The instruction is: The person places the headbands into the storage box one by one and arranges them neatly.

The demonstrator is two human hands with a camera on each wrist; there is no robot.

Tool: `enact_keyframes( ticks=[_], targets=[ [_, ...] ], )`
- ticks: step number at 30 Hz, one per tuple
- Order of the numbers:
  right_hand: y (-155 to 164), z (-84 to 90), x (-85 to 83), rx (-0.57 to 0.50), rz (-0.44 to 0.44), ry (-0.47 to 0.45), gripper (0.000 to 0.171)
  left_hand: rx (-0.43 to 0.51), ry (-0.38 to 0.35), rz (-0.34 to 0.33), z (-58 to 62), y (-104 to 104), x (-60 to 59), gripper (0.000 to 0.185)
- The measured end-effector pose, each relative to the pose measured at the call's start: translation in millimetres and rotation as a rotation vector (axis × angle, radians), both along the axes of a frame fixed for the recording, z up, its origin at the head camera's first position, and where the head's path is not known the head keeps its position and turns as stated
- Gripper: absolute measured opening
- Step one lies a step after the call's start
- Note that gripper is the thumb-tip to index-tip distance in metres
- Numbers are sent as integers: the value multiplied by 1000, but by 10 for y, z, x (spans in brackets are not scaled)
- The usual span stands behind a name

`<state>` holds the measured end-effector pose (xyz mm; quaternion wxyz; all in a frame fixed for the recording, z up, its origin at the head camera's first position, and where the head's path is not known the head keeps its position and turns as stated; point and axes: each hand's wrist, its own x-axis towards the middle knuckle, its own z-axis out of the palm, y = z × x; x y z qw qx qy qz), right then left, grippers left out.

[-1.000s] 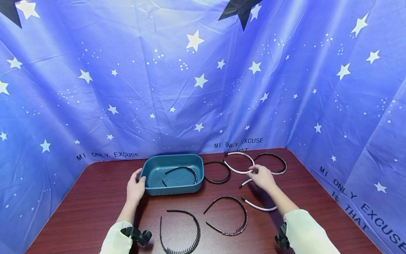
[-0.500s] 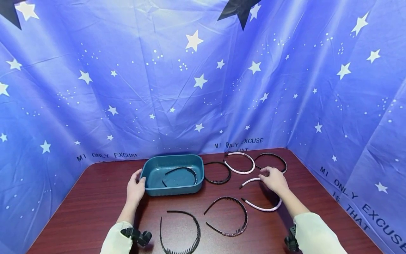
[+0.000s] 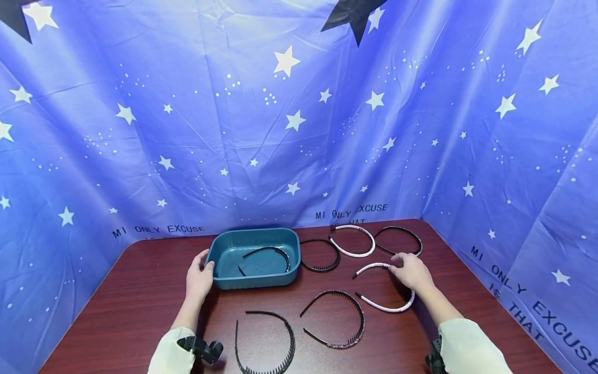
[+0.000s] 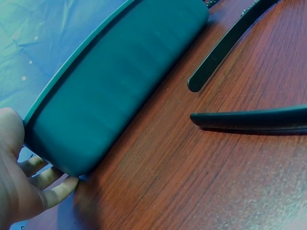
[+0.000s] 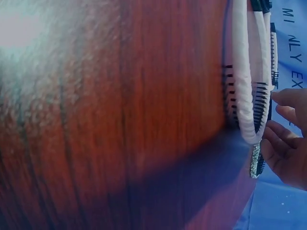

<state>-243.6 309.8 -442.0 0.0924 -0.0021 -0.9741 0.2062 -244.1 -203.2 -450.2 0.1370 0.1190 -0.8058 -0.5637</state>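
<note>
My left hand (image 3: pixel 199 278) grips the teal tray's (image 3: pixel 219 280) left end, thumb on its rim, fingers curled beneath. My right hand (image 3: pixel 413 271), fingers bent, pinches the white headband (image 3: pixel 385 307) lying toward the table's (image 3: pixel 131 311) right edge.

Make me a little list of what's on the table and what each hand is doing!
left hand: holds the corner of the teal tub
right hand: fingers on the near white headband, grip unclear
in the tub: one black headband
far side: black comb headband, white headband, dark headband
near side: black toothed headband, sparkly dark headband
surface: reddish wooden table
</note>
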Motion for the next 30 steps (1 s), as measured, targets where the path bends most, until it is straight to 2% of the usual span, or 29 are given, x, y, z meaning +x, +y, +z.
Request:
enact_keyframes(
  ticks=[14, 23, 30],
  targets=[
    [34, -63, 47, -24, 24, -24, 28, -3, -3, 4, 9, 7, 5, 43],
    [55, -141, 16, -37, 6, -26, 22, 6, -12, -8, -12, -9, -9, 44],
    [46, -137, 19, -26, -3, -21, 18, 10, -8, -9, -21, -8, -15, 44]
  ],
)
